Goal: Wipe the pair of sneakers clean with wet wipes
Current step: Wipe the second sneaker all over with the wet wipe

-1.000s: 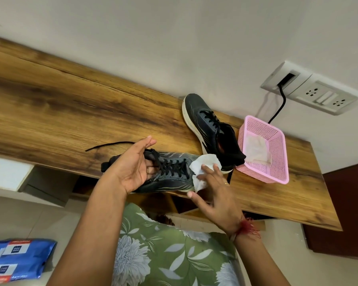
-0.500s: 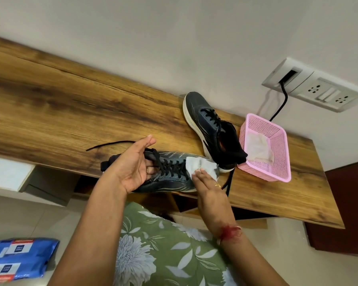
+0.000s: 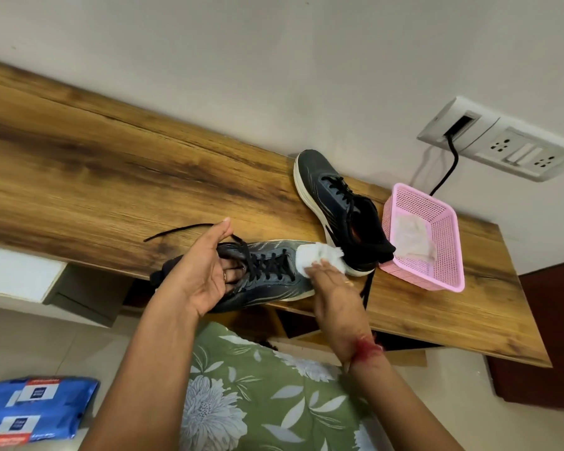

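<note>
My left hand [image 3: 205,275] grips the collar end of a dark grey sneaker [image 3: 271,275] with black laces, holding it at the wooden desk's front edge. My right hand [image 3: 331,284] presses a white wet wipe [image 3: 319,255] flat against the toe of that sneaker. The second dark sneaker [image 3: 336,206] with a white sole lies on the desk behind, its toe toward the wall. The wipe hides the toe cap of the held sneaker.
A pink mesh basket [image 3: 443,278] with a used wipe inside stands right of the sneakers. A wooden desk [image 3: 95,177] runs along the wall. A blue wet wipes pack [image 3: 33,411] lies at the lower left. A wall socket panel [image 3: 502,151] holds a black cable.
My right hand has slid the wipe forward over the toe of the held sneaker, from its near side to its tip. My left hand keeps the same hold.
</note>
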`<control>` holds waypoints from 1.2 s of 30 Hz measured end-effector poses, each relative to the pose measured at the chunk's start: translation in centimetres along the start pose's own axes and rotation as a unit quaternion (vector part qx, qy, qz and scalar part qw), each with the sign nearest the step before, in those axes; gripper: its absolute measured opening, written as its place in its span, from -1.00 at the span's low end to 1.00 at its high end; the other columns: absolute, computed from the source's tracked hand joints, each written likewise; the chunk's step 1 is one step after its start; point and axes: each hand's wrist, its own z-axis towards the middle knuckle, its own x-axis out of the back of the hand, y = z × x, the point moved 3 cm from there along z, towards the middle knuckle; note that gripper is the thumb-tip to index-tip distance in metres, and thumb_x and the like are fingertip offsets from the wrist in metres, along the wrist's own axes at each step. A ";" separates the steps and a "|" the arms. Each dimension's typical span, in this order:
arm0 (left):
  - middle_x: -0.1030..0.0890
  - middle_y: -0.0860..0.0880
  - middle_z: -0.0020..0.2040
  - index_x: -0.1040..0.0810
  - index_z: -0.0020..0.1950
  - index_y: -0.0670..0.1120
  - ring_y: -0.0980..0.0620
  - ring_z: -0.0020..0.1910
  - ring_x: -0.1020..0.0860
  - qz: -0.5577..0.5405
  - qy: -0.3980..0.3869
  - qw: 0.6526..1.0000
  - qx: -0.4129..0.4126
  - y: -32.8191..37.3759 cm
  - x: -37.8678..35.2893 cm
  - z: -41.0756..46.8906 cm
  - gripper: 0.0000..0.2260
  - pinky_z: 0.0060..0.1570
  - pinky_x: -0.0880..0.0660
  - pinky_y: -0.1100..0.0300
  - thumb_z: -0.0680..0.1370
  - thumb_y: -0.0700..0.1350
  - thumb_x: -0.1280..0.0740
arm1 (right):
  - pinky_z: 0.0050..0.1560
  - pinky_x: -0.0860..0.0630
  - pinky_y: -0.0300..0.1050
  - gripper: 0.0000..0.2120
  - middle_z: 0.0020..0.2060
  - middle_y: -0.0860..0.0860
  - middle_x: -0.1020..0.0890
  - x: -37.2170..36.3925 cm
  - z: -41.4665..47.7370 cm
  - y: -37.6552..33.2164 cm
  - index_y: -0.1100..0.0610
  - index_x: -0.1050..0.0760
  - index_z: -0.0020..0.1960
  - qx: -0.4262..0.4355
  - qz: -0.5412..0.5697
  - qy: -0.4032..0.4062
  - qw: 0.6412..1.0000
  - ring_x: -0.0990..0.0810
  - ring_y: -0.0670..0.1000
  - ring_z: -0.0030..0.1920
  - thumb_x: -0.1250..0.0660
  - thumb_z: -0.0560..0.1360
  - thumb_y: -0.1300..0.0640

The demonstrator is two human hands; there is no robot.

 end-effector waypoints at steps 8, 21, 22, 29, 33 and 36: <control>-0.59 -0.28 0.02 -0.35 0.36 0.05 -0.22 0.07 -0.56 -0.022 0.010 1.000 -0.007 0.6 0.8 0.1 -0.56 -0.06 -0.48 0.06 0.56 0.22 -0.17 | 0.06 -0.56 0.11 -0.52 0.19 0.20 -0.47 -0.2 1.1 1.3 0.18 -0.45 0.31 -0.013 0.009 0.031 0.999 -0.53 0.16 0.09 -0.34 0.42 0.41; -0.62 -0.08 -0.15 -0.50 0.23 0.01 0.13 -0.43 -0.41 0.089 -0.034 0.995 -0.006 1.2 -0.7 -0.9 -0.64 -0.44 -0.32 0.29 0.52 0.16 -0.25 | 0.27 -0.18 -0.32 -0.65 0.07 0.14 -0.63 -2.6 0.0 -1.5 0.25 -0.58 0.13 -0.011 0.083 0.084 0.993 -0.56 0.15 0.15 -0.15 0.43 0.34; -0.61 -0.03 -0.28 -0.51 0.21 -0.01 0.12 -0.47 -0.39 0.080 -0.034 0.996 0.000 1.2 -0.6 -1.0 -0.61 -0.49 -0.31 0.29 0.52 0.20 -0.23 | 0.28 -0.21 -0.33 -0.65 0.08 0.12 -0.62 -2.1 0.1 -1.5 0.22 -0.57 0.16 -0.005 0.104 0.081 0.991 -0.55 0.11 0.16 -0.14 0.46 0.34; -0.57 -0.27 0.07 -0.42 0.29 -0.18 -0.15 -0.05 -0.54 -0.134 -0.082 0.987 0.012 2.7 0.0 -4.7 -0.33 0.08 -0.50 0.02 0.37 0.28 -0.30 | 0.18 -0.48 -0.13 -0.63 0.12 -0.08 -0.57 6.6 0.4 -3.2 -0.07 -0.45 0.19 -0.007 0.270 0.181 0.946 -0.51 -0.17 0.16 -0.24 0.53 0.33; -0.58 -0.24 0.07 -0.37 0.24 -0.13 -0.16 0.01 -0.56 -0.178 -0.119 0.977 -0.008 3.1 -0.5 -8.3 -0.36 0.07 -0.52 -0.03 0.34 0.27 -0.37 | 0.36 -0.27 -0.14 -0.62 0.22 0.12 -0.53 11.2 -0.1 -5.5 0.23 -0.50 0.24 0.122 0.074 0.214 0.966 -0.39 0.00 0.31 -0.18 0.46 0.36; -0.59 -0.22 0.11 -0.39 0.33 -0.16 -0.16 0.05 -0.55 -0.177 -0.151 0.972 -0.014 2.8 -0.1 -11.7 -0.13 0.11 -0.49 -0.03 0.16 0.24 -0.56 | 0.40 -0.23 -0.09 -0.59 0.22 0.20 -0.53 13.1 -2.5 -7.8 0.31 -0.49 0.24 0.212 -0.023 0.192 0.958 -0.36 0.09 0.33 -0.25 0.40 0.47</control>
